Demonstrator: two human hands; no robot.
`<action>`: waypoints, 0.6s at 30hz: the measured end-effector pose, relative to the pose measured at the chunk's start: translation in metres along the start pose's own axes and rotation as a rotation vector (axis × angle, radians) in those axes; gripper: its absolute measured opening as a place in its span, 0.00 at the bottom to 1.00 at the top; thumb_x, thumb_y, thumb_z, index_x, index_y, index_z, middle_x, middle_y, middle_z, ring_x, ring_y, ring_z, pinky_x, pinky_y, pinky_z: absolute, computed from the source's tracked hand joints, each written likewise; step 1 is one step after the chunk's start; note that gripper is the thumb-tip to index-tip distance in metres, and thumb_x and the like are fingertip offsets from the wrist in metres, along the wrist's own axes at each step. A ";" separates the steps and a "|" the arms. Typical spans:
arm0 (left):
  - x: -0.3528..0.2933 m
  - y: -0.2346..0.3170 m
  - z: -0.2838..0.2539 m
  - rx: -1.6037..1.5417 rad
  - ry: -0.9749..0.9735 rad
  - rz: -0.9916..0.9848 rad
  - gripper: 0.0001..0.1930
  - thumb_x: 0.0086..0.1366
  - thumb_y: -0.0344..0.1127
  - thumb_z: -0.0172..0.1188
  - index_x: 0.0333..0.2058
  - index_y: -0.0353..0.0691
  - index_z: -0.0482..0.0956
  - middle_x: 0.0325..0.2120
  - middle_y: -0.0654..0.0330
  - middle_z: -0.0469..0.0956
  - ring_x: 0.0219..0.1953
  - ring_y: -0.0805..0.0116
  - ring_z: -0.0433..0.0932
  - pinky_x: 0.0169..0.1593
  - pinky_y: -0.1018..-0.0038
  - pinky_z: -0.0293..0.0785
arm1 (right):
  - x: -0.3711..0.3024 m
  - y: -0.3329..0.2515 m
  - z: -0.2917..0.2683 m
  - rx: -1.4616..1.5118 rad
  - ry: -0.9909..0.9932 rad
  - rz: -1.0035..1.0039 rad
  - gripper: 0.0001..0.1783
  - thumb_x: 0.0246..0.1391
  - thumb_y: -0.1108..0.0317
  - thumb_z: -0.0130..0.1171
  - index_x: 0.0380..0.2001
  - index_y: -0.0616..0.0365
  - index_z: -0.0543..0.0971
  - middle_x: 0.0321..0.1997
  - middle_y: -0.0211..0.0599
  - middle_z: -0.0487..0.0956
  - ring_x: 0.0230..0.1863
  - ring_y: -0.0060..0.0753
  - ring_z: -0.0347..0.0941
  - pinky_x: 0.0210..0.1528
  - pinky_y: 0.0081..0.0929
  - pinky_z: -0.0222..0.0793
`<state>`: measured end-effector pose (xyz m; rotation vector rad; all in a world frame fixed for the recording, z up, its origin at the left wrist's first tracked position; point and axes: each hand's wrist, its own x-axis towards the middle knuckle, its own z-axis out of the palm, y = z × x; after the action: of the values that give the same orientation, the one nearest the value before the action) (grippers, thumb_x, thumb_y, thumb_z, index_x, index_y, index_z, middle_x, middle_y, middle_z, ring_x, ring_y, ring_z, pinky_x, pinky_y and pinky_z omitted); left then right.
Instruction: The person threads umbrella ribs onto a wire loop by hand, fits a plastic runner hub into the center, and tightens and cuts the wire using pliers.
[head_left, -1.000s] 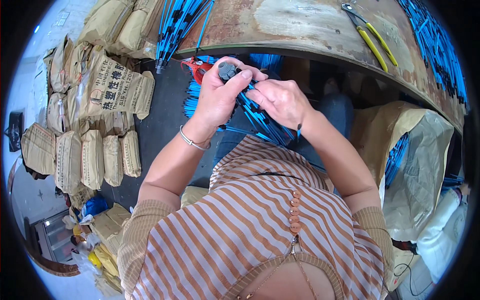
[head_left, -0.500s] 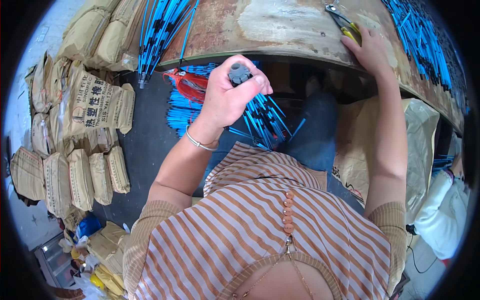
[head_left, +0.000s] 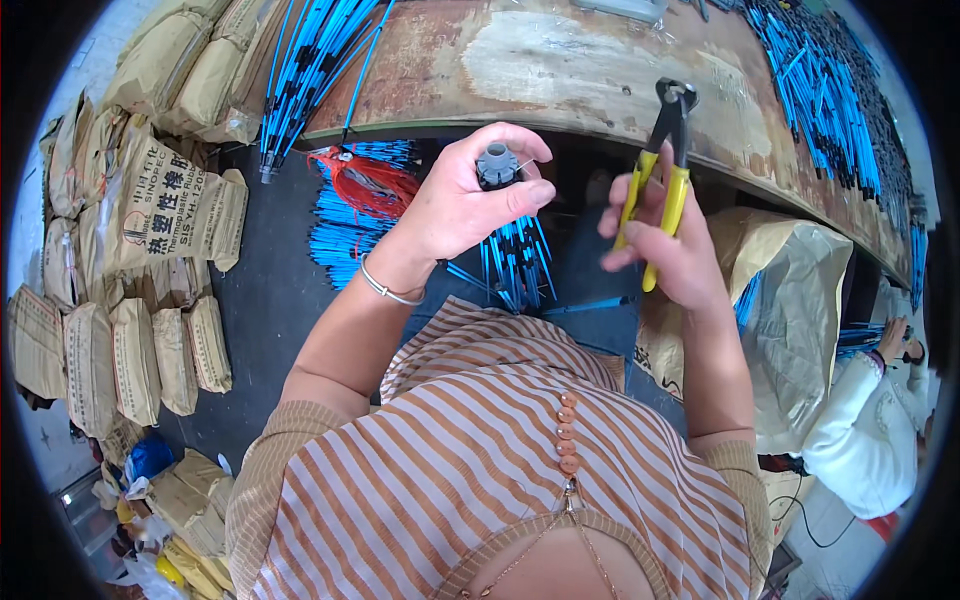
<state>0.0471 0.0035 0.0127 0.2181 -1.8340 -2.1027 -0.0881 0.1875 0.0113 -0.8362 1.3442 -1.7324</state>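
Observation:
My left hand (head_left: 450, 200) is wrapped round the top of a bundle of blue and black rods, just off the table's near edge. A grey slotted round end piece (head_left: 497, 166) pokes up between its thumb and fingers. Below the fist the blue rods (head_left: 520, 262) fan out over my lap. A thin pale strand seems to stick out beside the end piece. In my right hand (head_left: 685, 262) are end-cutting pincers (head_left: 672, 205) with yellow handles and a dark metal head. They point up and away from me, handles spread, to the right of the bundle.
The worn wooden table (head_left: 430, 70) curves across the front. Blue rods (head_left: 810, 100) lie on its right end; others (head_left: 320, 70) stand at its left. Red strands (head_left: 370, 182) hang below its edge. Paper sacks (head_left: 90, 350) are stacked left. At right are an open sack (head_left: 795, 320) and another person's sleeve (head_left: 865, 420).
The pincers have left the tabletop in my right hand, which has come toward me and closer to the bundle. My left hand still grips the bundle and has shifted only slightly.

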 end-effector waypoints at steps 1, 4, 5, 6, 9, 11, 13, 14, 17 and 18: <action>-0.001 0.000 0.002 0.009 0.004 -0.011 0.12 0.51 0.25 0.60 0.36 0.32 0.72 0.23 0.60 0.74 0.26 0.72 0.73 0.31 0.77 0.70 | -0.003 0.002 0.002 -0.023 0.014 -0.032 0.26 0.49 0.75 0.54 0.53 0.56 0.63 0.48 0.40 0.68 0.49 0.42 0.66 0.45 0.38 0.69; -0.003 0.001 0.004 -0.023 -0.038 -0.030 0.19 0.44 0.32 0.72 0.35 0.36 0.74 0.23 0.67 0.74 0.27 0.80 0.70 0.32 0.82 0.69 | 0.008 -0.002 -0.009 -0.909 0.106 -0.514 0.32 0.40 0.83 0.52 0.53 0.51 0.67 0.49 0.39 0.66 0.51 0.43 0.64 0.49 0.42 0.67; -0.003 0.003 0.005 -0.023 -0.039 -0.030 0.19 0.44 0.32 0.72 0.35 0.36 0.74 0.23 0.67 0.74 0.27 0.80 0.70 0.32 0.82 0.69 | 0.012 -0.004 -0.013 -1.350 0.157 -0.717 0.36 0.35 0.86 0.51 0.52 0.48 0.69 0.50 0.39 0.65 0.52 0.43 0.62 0.50 0.44 0.66; -0.004 0.004 0.005 0.019 -0.021 -0.022 0.20 0.42 0.32 0.72 0.34 0.36 0.74 0.23 0.67 0.73 0.27 0.81 0.70 0.32 0.82 0.69 | 0.015 -0.007 -0.019 -1.361 0.138 -0.744 0.36 0.35 0.86 0.51 0.52 0.48 0.69 0.50 0.39 0.65 0.52 0.43 0.62 0.50 0.44 0.66; -0.007 0.010 0.007 0.104 0.022 -0.008 0.21 0.40 0.34 0.74 0.32 0.36 0.74 0.22 0.67 0.73 0.26 0.81 0.70 0.32 0.82 0.68 | 0.021 -0.012 -0.026 -1.643 0.007 -1.016 0.34 0.32 0.83 0.57 0.49 0.49 0.72 0.51 0.41 0.67 0.53 0.49 0.62 0.49 0.41 0.65; -0.008 0.012 0.009 0.123 0.018 -0.082 0.21 0.39 0.34 0.74 0.32 0.36 0.74 0.23 0.67 0.73 0.27 0.82 0.69 0.32 0.82 0.68 | 0.020 -0.008 -0.022 -1.626 0.065 -1.029 0.33 0.32 0.83 0.57 0.48 0.48 0.72 0.50 0.40 0.67 0.53 0.49 0.63 0.49 0.40 0.65; -0.008 0.014 0.010 0.130 0.018 -0.117 0.21 0.39 0.34 0.74 0.31 0.36 0.74 0.23 0.67 0.73 0.27 0.82 0.69 0.32 0.82 0.68 | 0.017 -0.003 -0.014 -1.649 0.124 -0.925 0.32 0.32 0.83 0.57 0.47 0.46 0.74 0.50 0.39 0.68 0.52 0.48 0.63 0.50 0.39 0.64; -0.008 0.014 0.010 0.142 0.059 -0.136 0.21 0.38 0.34 0.75 0.31 0.36 0.74 0.23 0.67 0.73 0.27 0.82 0.69 0.32 0.82 0.68 | 0.015 -0.002 -0.010 -1.637 0.125 -1.008 0.32 0.32 0.83 0.57 0.47 0.46 0.74 0.50 0.39 0.68 0.52 0.48 0.63 0.50 0.39 0.64; -0.005 0.015 0.008 0.164 0.144 -0.170 0.22 0.37 0.34 0.75 0.31 0.36 0.74 0.23 0.68 0.73 0.28 0.83 0.69 0.33 0.82 0.69 | 0.007 -0.005 0.010 -1.523 0.130 -0.840 0.31 0.31 0.82 0.59 0.45 0.49 0.75 0.47 0.40 0.70 0.49 0.46 0.66 0.50 0.38 0.65; -0.004 0.016 0.008 0.199 0.122 -0.116 0.22 0.37 0.32 0.74 0.32 0.36 0.74 0.24 0.67 0.74 0.28 0.81 0.70 0.33 0.82 0.69 | 0.004 -0.013 0.014 -1.546 0.143 -0.792 0.31 0.31 0.82 0.59 0.45 0.49 0.75 0.47 0.40 0.70 0.49 0.46 0.66 0.50 0.38 0.65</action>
<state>0.0505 0.0102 0.0292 0.5018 -1.9983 -1.9315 -0.0803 0.1797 0.0269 -2.3056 2.6685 -0.8799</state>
